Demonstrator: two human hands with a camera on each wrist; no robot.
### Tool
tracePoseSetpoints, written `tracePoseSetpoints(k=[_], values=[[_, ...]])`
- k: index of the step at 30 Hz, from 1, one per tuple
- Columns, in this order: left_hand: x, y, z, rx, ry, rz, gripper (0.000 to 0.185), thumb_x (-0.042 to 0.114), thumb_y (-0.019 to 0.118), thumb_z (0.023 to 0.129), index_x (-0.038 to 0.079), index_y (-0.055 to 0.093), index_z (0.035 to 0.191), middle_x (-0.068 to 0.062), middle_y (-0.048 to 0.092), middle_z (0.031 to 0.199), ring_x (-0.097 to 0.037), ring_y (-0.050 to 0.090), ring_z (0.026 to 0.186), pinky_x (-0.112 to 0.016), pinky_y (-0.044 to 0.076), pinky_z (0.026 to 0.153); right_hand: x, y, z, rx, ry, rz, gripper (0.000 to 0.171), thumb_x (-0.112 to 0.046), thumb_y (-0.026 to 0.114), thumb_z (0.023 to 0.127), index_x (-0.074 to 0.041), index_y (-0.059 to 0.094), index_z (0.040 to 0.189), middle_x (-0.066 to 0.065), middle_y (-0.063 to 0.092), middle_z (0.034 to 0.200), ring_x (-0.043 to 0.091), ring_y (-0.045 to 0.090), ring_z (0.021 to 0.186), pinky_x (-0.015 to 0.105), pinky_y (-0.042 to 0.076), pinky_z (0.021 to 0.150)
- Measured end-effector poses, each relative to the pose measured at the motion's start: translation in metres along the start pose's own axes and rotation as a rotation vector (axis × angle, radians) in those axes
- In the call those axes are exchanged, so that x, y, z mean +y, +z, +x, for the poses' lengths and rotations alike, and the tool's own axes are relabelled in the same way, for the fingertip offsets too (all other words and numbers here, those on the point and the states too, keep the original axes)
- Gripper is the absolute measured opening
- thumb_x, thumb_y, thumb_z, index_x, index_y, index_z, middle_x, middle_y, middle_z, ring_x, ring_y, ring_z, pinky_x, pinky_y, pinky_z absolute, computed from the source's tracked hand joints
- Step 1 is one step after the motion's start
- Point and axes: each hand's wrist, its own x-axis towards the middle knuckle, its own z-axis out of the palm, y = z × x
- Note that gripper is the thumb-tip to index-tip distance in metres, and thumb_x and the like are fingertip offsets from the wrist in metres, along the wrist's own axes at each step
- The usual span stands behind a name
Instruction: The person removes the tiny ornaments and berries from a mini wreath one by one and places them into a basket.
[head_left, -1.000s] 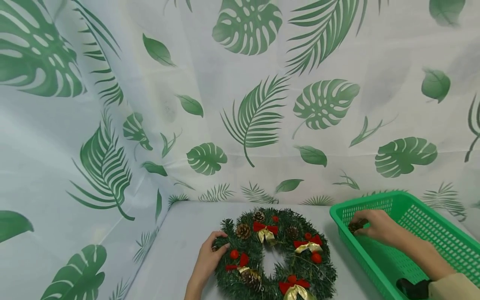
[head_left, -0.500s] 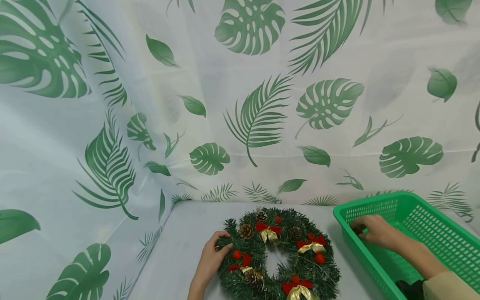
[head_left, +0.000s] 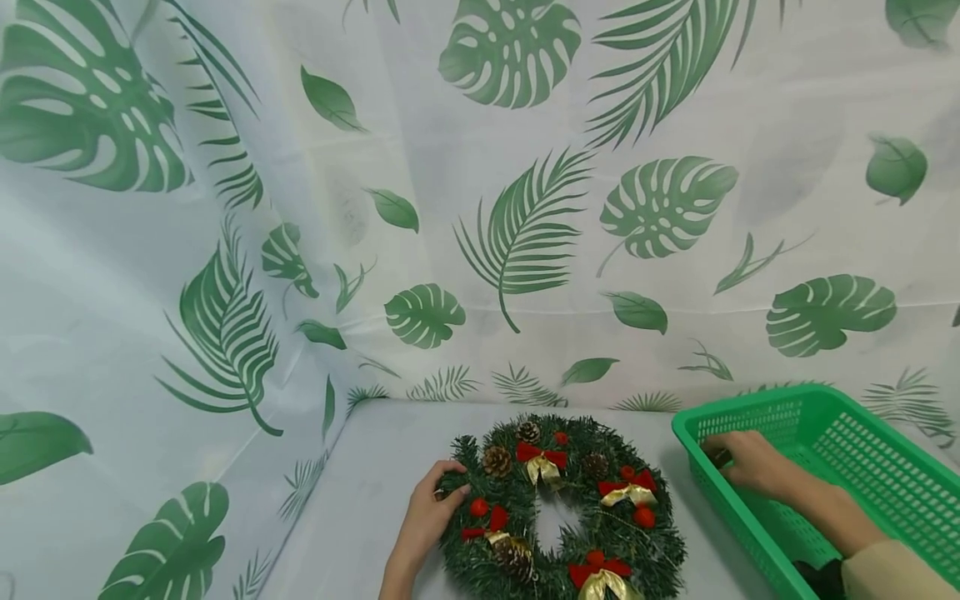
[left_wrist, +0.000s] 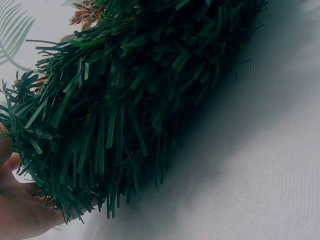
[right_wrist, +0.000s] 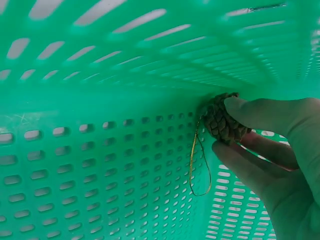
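A green Christmas wreath (head_left: 558,508) with pine cones, red bows and red berries lies on the table. My left hand (head_left: 429,518) grips its left edge, fingers curled over the needles; in the left wrist view the wreath (left_wrist: 125,95) fills the frame above my palm. My right hand (head_left: 746,461) is low inside the green plastic basket (head_left: 862,467), at its far left corner. In the right wrist view its fingertips pinch a brown pine cone (right_wrist: 221,121) with a thin gold hanging loop, close against the basket's (right_wrist: 100,150) slotted wall.
A white cloth printed with green leaves covers the table (head_left: 360,500) and hangs as a backdrop on the left and behind. A dark object (head_left: 817,575) lies in the basket near my right sleeve.
My right hand has sunk lower into the basket's corner with the pine cone. The left hand has stayed on the wreath's edge. The head view has shifted slightly.
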Motion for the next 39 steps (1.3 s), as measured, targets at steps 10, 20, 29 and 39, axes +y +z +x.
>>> tracePoseSetpoints(k=[10,20,29,39], values=[[0.0,0.0,0.001,-0.009,-0.016,-0.001,0.029,0.02,0.071,0.098,0.013,0.064,0.125,-0.02,0.048,0.154,-0.046,0.041,0.144,-0.052,0.052,0.094,0.003,0.0,0.0,-0.002,-0.034,0.007,0.023,0.013,0.071,0.076,-0.004,0.074,0.092,0.002,0.072,0.081,0.021,0.071,0.072,0.029,0.056,0.061],[-0.001,-0.001,0.002,-0.007,-0.012,-0.006,0.029,0.02,0.071,0.098,0.013,0.063,0.125,-0.019,0.05,0.152,-0.04,0.05,0.136,-0.046,0.052,0.087,-0.001,0.001,-0.002,0.042,-0.032,0.001,0.033,0.02,0.065,0.073,-0.004,0.075,0.093,0.009,0.075,0.086,0.029,0.074,0.075,0.03,0.059,0.061],[-0.003,0.001,0.002,-0.012,0.007,-0.008,0.028,0.019,0.071,0.098,0.013,0.064,0.125,-0.018,0.052,0.151,-0.042,0.046,0.141,-0.05,0.052,0.091,-0.006,-0.005,-0.003,0.007,0.036,0.009,0.033,0.02,0.066,0.071,-0.003,0.075,0.094,0.012,0.076,0.09,0.029,0.075,0.077,0.034,0.06,0.064],[-0.001,0.001,0.0,-0.001,0.003,0.005,0.028,0.018,0.071,0.098,0.012,0.064,0.124,-0.019,0.051,0.152,-0.042,0.049,0.138,-0.044,0.052,0.085,-0.01,-0.01,-0.003,0.011,0.053,-0.011,0.025,0.012,0.075,0.075,-0.001,0.076,0.097,0.011,0.076,0.09,0.03,0.073,0.079,0.034,0.059,0.064]])
